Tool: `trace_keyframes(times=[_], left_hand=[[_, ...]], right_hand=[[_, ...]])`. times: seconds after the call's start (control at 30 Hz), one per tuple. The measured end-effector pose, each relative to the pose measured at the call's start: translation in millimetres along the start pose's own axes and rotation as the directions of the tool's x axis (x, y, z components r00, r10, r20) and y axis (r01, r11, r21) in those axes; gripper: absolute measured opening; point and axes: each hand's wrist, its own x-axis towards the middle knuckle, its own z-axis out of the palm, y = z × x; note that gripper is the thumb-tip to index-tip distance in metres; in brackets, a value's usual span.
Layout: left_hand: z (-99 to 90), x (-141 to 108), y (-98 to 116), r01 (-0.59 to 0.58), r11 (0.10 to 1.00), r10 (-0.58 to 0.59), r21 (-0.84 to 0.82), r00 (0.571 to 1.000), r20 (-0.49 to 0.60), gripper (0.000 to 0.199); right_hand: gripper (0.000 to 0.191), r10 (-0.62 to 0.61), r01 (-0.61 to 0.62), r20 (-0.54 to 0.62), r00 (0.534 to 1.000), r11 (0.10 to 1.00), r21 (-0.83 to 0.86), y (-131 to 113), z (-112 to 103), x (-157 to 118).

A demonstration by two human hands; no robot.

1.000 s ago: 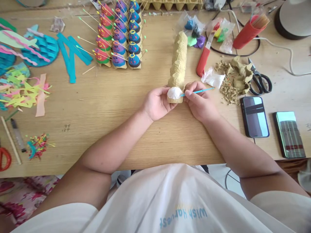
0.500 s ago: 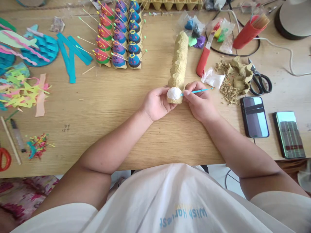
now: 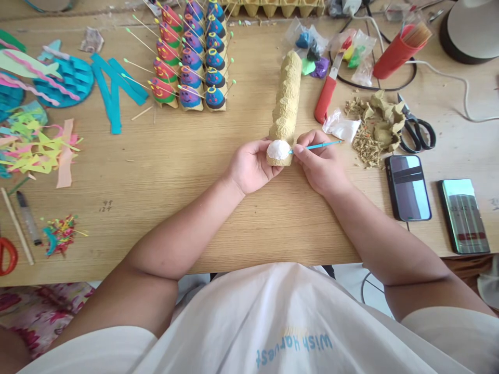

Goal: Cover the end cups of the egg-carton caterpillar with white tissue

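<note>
My left hand [image 3: 250, 167] is closed around the near end of a bumpy tan egg-carton strip [image 3: 287, 96], which points away from me. White clay [image 3: 279, 149] covers the dome at that near end. Between the thumb and fingers of my right hand [image 3: 320, 163] is a thin blue modelling tool [image 3: 322, 145]. Its left tip touches, or nearly touches, the right edge of the white clay. A small plastic bag of white clay [image 3: 345, 127] lies beyond my right hand.
Painted egg-carton caterpillars [image 3: 191, 78] with pin feelers stand at the back. To the right are a red-handled knife [image 3: 326, 96], carton scraps [image 3: 384, 119], black-handled scissors [image 3: 418, 132] and two phones [image 3: 408, 187]. Blue strips [image 3: 113, 93] and paper cuttings [image 3: 37, 150] lie left.
The carton strip with its white clay has shifted very slightly left. Both hands keep their grips, and the blue tool stays at the clay's right edge.
</note>
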Motion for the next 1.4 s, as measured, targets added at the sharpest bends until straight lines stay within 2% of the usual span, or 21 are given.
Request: trace_keyframes(times=[0.13, 0.27, 0.57, 0.73, 1.03, 1.23, 1.4], left_hand=[[-1.1, 0.9, 0.4, -0.007, 1.000, 0.007, 0.010, 0.999, 0.031, 0.026], [-0.4, 1.0, 0.7, 0.005, 1.000, -0.005, 0.002, 1.000, 0.014, 0.026], [-1.5, 1.4, -0.4, 0.013, 1.000, -0.013, -0.015, 1.000, -0.017, 0.026], [-0.5, 0.7, -0.2, 0.007, 1.000, -0.007, -0.005, 1.000, -0.005, 0.024], [-1.0, 0.8, -0.6, 0.011, 1.000, -0.011, -0.021, 1.000, 0.009, 0.024], [-0.6, 0.8, -0.5, 0.015, 1.000, -0.016, -0.017, 1.000, -0.019, 0.020], [-0.6, 1.0, -0.3, 0.014, 1.000, -0.014, -0.007, 1.000, -0.004, 0.019]], right_hand=[[0.049, -0.029, 0.029, -0.020, 0.999, 0.999, 0.018, -4.2, 1.8, -0.3], [0.047, -0.006, 0.009, -0.054, 0.999, 0.998, 0.054, -7.4, 2.9, -1.1], [0.052, 0.048, -0.047, -0.023, 0.999, 0.998, 0.045, -3.9, 3.5, -1.7], [0.050, 0.025, -0.023, -0.013, 1.000, 0.994, 0.105, -6.1, 3.4, -1.4], [0.052, 0.008, -0.009, 0.019, 1.000, 0.997, 0.075, -7.9, 6.9, -2.4], [0.052, 0.015, -0.015, 0.011, 1.000, 0.999, 0.035, -8.1, 6.9, -2.6], [0.050, 0.004, -0.006, 0.025, 1.000, 0.998, 0.065, -8.9, 6.8, -2.8]])
